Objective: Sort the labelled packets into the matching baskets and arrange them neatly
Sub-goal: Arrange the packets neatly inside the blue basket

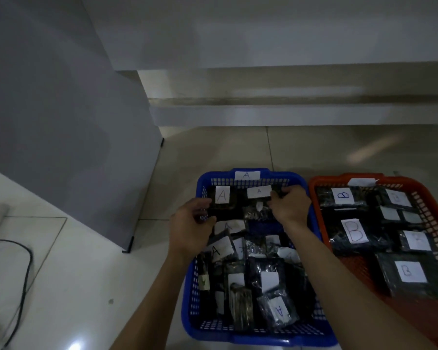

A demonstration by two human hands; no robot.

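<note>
Your tiled floor (213, 152) carries a blue basket (253, 334) beside a red basket (319, 188), with a black cable (23, 274) at the left.

Dim tiled floor (213, 152), grey cabinet (61, 122)

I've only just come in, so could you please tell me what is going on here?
A person is arranging dark packets in the blue basket tagged A. The left hand grips one A packet at the far end; the right hand holds another beside it. The red basket holds B packets.
</note>
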